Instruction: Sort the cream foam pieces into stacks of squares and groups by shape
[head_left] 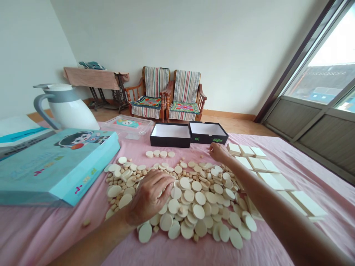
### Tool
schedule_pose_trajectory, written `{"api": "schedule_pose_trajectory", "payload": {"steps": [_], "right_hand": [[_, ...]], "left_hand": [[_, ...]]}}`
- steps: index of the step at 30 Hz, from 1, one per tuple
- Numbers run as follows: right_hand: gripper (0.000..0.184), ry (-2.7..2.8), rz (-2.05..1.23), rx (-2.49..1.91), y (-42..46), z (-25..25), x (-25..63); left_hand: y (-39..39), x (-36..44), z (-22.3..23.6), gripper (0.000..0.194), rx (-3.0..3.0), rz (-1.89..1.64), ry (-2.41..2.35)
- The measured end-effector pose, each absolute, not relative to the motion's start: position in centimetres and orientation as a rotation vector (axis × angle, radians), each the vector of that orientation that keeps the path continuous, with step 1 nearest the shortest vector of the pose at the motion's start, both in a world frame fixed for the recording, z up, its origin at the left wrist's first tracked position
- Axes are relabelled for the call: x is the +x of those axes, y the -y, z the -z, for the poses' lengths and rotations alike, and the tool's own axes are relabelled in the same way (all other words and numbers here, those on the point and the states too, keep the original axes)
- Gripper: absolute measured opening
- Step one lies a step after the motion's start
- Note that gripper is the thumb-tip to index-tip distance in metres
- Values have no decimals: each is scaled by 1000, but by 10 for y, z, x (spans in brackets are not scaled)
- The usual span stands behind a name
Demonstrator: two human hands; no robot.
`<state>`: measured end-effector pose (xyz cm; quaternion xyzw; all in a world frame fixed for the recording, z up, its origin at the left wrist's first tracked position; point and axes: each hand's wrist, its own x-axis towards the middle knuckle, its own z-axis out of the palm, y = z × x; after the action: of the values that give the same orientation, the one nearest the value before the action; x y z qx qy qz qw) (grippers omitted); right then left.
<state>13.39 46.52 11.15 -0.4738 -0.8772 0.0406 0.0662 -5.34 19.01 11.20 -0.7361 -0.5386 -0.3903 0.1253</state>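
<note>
A broad pile of round, pale wooden discs with small wooden beads among them covers the middle of the pink cloth. My left hand rests over the pile's left part, fingers curled toward the thumb; whatever is beneath them is mostly hidden. Beyond the pile, my right hand is low at the cloth, by the front of the right black box. Its fingers are bent together, and anything between them is too small to make out. To its left, several discs form a short row.
Stacks of square wooden pieces lie under and beside my right forearm. Another black box adjoins the first. On the left are a light-blue box, a white jug and a clear plastic case. Two chairs stand behind.
</note>
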Motion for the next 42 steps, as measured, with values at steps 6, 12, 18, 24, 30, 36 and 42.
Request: {"api": "schedule_pose_trajectory", "payload": {"steps": [6,12,18,24,30,36,42], "right_hand": [[14,2685,-177,-1279,-449,-112,114],[19,2731,-211,-1235,-444,-108,110],[28,2680,-134,-1196,-429,-122,96],[30,2950,-319,-754,-397,-121,66],[20,2985,-301,-721,-394,-117,61],[29,2877,-209,-1000,-415,-113,75],[30,2718,-66,-1271,-439,-113,98]], "left_hand": [[-190,-54,-117,16,-2128,1145,1562],[-191,-55,-115,15,-2094,1167,1576],[-191,-56,-115,13,-2076,1193,1591],[-192,-59,-112,15,-2073,1178,1600],[-192,-61,-111,16,-2075,1168,1611],[-193,-61,-109,16,-2078,1178,1608],[-194,-61,-109,17,-2089,1175,1609]]}}
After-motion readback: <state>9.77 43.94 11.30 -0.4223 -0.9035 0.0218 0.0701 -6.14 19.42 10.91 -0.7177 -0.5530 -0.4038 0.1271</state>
